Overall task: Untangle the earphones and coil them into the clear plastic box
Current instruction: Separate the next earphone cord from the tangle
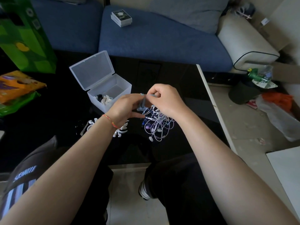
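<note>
A tangle of white, lilac and blue earphones (156,125) hangs over the black table, its lower loops near the surface. My left hand (125,108) and my right hand (165,99) meet just above the tangle, and both pinch cable and small earphone parts at its top. The clear plastic box (112,93) stands behind my left hand with its lid (91,70) tipped open. Coiled white and black earphones (103,99) lie in its left end.
White printed marks (121,131) show on the black table (178,88) under my left wrist. A green bag (24,34) and an orange packet (17,85) sit at the left. A blue sofa with a small box (121,17) lies beyond. The table's white edge (211,101) runs on the right.
</note>
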Available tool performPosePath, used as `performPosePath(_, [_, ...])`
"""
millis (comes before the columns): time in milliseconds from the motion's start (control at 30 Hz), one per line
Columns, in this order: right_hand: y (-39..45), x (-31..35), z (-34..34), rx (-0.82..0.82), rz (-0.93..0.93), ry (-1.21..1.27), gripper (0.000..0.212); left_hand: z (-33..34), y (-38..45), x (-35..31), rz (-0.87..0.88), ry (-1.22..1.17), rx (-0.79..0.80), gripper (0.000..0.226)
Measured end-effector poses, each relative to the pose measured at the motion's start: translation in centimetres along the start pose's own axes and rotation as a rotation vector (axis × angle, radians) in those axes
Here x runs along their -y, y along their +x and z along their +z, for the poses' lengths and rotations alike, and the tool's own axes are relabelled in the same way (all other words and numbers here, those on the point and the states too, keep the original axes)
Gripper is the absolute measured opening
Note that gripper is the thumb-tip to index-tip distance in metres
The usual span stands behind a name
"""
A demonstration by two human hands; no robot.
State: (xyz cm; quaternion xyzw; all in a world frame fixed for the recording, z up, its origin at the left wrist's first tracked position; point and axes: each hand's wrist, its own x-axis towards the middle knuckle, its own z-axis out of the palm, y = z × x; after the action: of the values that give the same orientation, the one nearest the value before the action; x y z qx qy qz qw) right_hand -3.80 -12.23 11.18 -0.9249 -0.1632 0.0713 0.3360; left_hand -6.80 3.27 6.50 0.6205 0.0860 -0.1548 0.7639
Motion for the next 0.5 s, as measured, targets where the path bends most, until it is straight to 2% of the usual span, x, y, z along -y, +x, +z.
performPosePath(100, [0.15,-0.16,-0.28,-0.03,-0.006,0.009,0.01,-0.46,-0.06,0.27,0.02,0.051,0.133,0.022])
performPosePath(267, [0.2,-0.34,-0.27,-0.028,0.0,0.014,0.012,-0.27,-0.28,0.33,0.006,0.008,0.159,0.025])
performPosePath(400, [0.41,-0.51,-0.37,-0.064,0.002,0.045,0.009,-0.2,-0.45,-0.01,0.007,-0.03,0.238,0.027])
performPosePath(500, [0.52,-0.69,-0.29,-0.044,-0.005,0.079,0.006,0.13,-0.9,-0.35,-0.026,-0.064,0.278,0.022])
